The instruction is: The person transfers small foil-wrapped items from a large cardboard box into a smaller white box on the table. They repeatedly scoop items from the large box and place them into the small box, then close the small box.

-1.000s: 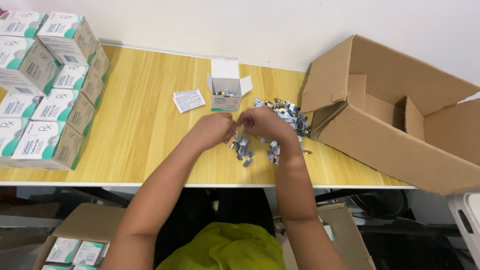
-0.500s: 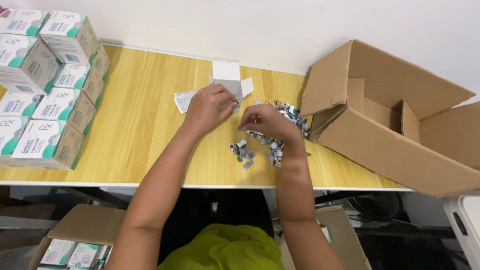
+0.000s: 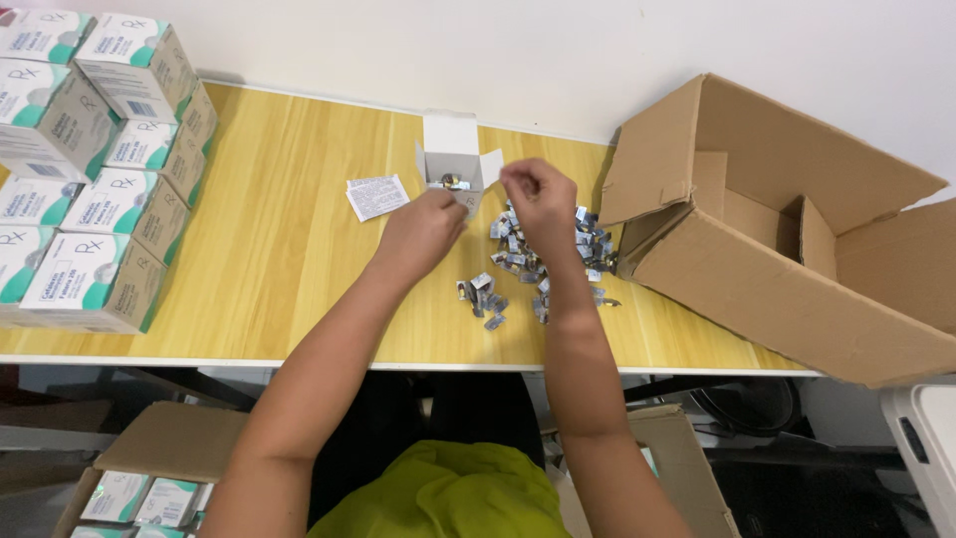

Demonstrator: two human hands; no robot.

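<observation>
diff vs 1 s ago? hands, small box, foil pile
Both hands left the pile of small foil pieces and went up to the small open white box: left hand now at its front, right hand at its right flap. What either hand grips is hidden. Unmoved: the box, the folded leaflet, the stacked cartons, the big cardboard box.

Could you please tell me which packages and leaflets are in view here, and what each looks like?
Small white carton: open, upright, table's far edge.
Folded white leaflet: flat, left of it.
White-and-teal boxes: stacked at the table's left end.
Brown cardboard box: open, on its side, right.
Floor carton: brown, holds similar boxes.
</observation>
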